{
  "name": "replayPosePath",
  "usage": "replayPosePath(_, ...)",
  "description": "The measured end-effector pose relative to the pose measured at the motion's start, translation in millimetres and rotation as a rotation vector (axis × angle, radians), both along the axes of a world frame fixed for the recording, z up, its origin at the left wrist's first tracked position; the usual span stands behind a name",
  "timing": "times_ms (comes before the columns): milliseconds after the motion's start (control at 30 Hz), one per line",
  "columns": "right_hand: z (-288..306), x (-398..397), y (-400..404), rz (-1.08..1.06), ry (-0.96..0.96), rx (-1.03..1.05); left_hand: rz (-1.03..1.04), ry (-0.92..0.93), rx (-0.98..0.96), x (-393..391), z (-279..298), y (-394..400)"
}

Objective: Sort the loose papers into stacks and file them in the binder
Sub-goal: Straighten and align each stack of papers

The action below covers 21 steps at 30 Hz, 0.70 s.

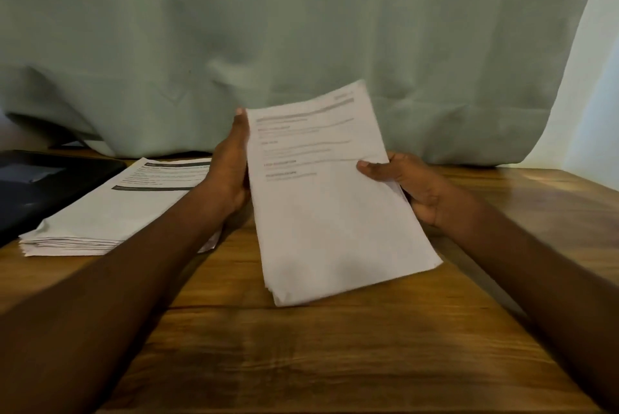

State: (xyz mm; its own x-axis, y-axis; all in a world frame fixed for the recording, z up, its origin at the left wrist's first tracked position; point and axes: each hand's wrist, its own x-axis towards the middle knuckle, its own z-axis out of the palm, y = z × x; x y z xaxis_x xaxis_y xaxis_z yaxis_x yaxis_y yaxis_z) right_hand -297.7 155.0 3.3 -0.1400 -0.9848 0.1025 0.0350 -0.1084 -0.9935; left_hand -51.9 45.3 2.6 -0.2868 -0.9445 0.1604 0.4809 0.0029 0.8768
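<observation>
I hold a sheaf of white printed papers above the middle of the wooden table, tilted with its top edge away from me. My left hand grips its left edge, thumb along the side. Its right edge is pinched by my right hand, thumb on top. A second stack of printed papers lies flat on the table to the left, partly under my left forearm. The dark binder lies closed at the far left, beside that stack.
A pale green curtain hangs right behind the table and drapes onto its back edge. A light wall shows at the far right. Bare wood lies in front of and to the right of the held papers.
</observation>
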Motion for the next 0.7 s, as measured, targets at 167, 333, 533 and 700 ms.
replayPosePath(167, 4.4, 0.1, -4.3, -0.284, -0.134, -0.283, -0.315, -0.373, -0.127, -7.7, -7.7, 21.9)
replayPosePath(333, 10.9, 1.2, 1.5, -0.145, -0.026, -0.292, 0.26, -0.31, -0.498, -23.4, -3.9, 29.0)
replayPosePath(533, -0.3, 33.3, 1.5, -0.477, 0.284, -0.596, 0.357, -0.267, -0.659, -25.2, -4.8, 39.5)
replayPosePath(700, -10.2, 27.6, -3.1, -0.443, 0.398, -0.405, 0.284, -0.437, -0.361, -25.1, -25.0, 21.0)
